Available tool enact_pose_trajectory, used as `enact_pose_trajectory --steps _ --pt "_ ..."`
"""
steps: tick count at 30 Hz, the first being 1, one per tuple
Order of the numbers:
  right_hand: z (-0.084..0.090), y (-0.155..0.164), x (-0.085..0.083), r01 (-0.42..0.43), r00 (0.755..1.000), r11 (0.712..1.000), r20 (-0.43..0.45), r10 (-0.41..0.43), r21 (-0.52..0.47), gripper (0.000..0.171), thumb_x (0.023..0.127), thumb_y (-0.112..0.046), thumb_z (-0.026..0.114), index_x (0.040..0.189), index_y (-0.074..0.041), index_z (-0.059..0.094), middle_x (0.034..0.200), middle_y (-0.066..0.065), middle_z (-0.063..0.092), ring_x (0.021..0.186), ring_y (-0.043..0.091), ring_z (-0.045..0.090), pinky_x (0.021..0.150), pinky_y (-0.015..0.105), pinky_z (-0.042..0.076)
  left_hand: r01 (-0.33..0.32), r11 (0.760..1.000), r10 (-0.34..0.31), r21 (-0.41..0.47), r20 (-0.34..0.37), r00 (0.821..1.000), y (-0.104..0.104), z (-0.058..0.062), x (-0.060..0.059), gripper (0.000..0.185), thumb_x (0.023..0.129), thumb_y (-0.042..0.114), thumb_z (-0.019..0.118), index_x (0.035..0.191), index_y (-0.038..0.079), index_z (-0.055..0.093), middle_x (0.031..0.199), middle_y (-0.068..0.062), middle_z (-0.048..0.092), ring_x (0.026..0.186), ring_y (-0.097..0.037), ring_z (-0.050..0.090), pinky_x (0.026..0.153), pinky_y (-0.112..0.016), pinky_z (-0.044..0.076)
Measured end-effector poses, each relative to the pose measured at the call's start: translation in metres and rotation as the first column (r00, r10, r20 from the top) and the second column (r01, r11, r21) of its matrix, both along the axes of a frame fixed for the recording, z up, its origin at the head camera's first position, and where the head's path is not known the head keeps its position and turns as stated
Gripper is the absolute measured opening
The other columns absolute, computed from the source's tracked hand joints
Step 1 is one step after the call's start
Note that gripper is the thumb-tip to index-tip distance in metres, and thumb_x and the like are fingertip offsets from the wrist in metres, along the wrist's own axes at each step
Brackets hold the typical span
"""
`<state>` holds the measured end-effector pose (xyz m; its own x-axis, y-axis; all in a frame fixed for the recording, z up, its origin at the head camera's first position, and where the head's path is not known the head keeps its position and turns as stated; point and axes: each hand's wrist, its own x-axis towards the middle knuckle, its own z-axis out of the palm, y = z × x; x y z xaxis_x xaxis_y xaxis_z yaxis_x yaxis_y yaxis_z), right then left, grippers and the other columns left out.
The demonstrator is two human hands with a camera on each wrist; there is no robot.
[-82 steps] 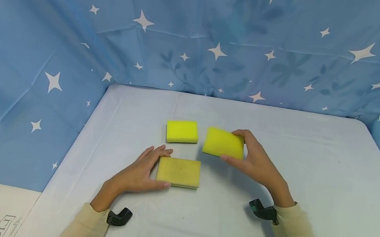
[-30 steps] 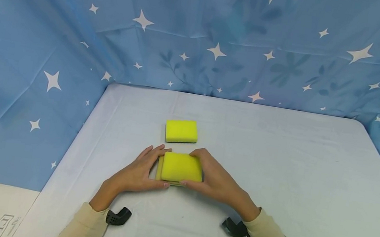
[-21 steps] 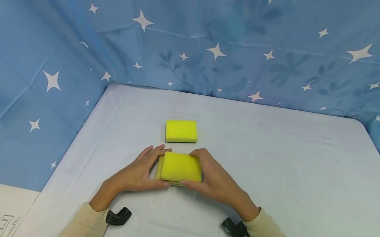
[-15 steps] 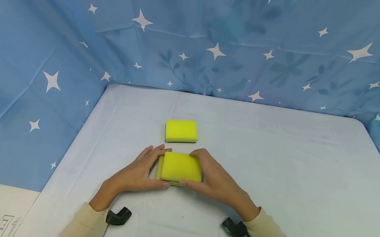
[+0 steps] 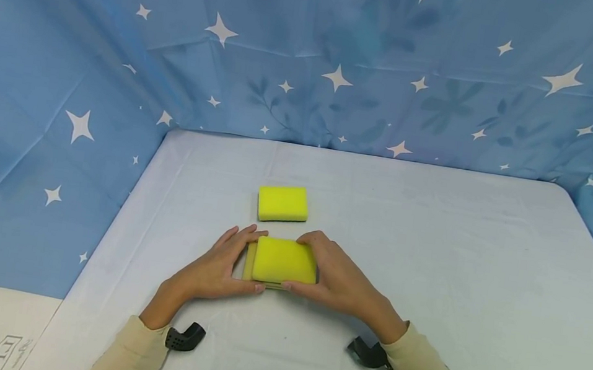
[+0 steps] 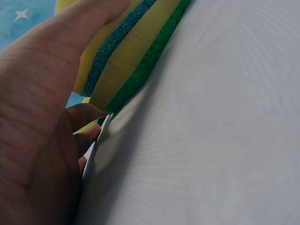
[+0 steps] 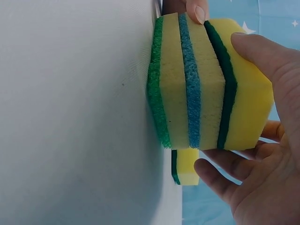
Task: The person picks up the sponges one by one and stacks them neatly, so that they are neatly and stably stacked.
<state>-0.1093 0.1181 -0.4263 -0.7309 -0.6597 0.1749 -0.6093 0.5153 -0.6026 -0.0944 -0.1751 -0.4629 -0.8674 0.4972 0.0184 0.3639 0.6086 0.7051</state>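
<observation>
Three sponges are stacked on the table, best seen in the right wrist view. The lowest sponge (image 7: 172,84) has a green scouring layer underneath, and the middle sponge (image 7: 208,93) a blue one. On top lies a bright yellow sponge (image 5: 285,262) with a dark green scouring layer, set slightly to the right of those below. My right hand (image 5: 343,278) holds this top sponge from the right, thumb on the near side and fingers on the far side. My left hand (image 5: 215,268) grips the lower part of the stack at its left end, thumb along the middle sponge.
Another bright yellow sponge (image 5: 283,204) lies by itself just behind the stack. A white cloth covers the table (image 5: 437,228). Blue curtains (image 5: 271,32) with white stars stand at the back and sides. Each wrist bears a black camera (image 5: 186,338).
My right hand has brought the bright yellow sponge leftward and down onto the two stacked sponges. In the last second both hands are nearly still. My left hand has stayed in place.
</observation>
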Motion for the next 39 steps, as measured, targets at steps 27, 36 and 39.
enact_pose_trajectory --steps 27,36,39 --pt "-0.001 0.003 -0.001 -0.003 1.0 1.0 -0.012 0.003 -0.001 0.077 0.089 -0.043 0.089 0.144 -0.004 0.051 0.136 0.008 0.059 0.112 0.022 0.057 0.1 0.045 0.055 -0.026 0.999 0.025 0.025 0.038 0.999 0.001 0.001 0.001 0.093 0.088 0.058 0.081 0.162 0.018 0.042 0.173 -0.009 0.031 0.163 -0.033 0.013 0.13 -0.058 0.008" --pt "0.007 0.01 -0.005 0.018 0.999 0.999 0.044 -0.016 -0.046 0.086 0.094 -0.045 0.083 0.159 -0.005 0.043 0.161 0.014 0.045 0.146 0.037 0.043 0.12 0.064 0.036 -0.044 0.999 0.042 0.031 0.068 0.997 0.001 0.003 0.003 0.095 0.086 0.059 0.083 0.162 0.019 0.042 0.174 -0.01 0.028 0.163 -0.037 0.008 0.129 -0.063 0.009" --pt "0.012 0.015 -0.008 0.034 0.997 0.998 0.075 -0.03 -0.058 0.084 0.097 -0.043 0.079 0.163 -0.008 0.039 0.165 0.013 0.04 0.15 0.037 0.037 0.121 0.066 0.033 -0.049 0.998 0.046 0.035 0.072 0.996 0.0 0.003 0.003 0.095 0.086 0.058 0.083 0.162 0.02 0.043 0.174 -0.009 0.028 0.163 -0.037 0.007 0.128 -0.063 0.01"
